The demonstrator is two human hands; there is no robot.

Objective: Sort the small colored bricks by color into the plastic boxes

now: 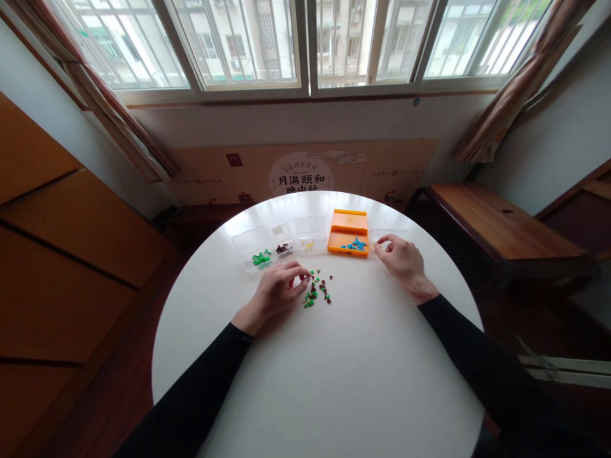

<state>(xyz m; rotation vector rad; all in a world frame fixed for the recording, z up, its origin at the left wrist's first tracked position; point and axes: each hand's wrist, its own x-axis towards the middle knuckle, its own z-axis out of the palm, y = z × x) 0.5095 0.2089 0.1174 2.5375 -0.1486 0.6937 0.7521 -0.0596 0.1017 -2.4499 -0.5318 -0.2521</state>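
My left hand is at the left edge of a loose pile of small green and brown pieces on the white round table. Its thumb and fingertips come together in a pinch; whatever is between them is too small to tell. To the right, my right hand reaches to a clear plastic box, fingers pinched at its left side. Any piece in that pinch cannot be made out. Beside this hand lies an open orange case with small blue pieces in it.
Three more open clear boxes stand in a row: one with green pieces, one with dark brown pieces, one with a few yellow pieces. A wooden bench is at the right, a window beyond the table.
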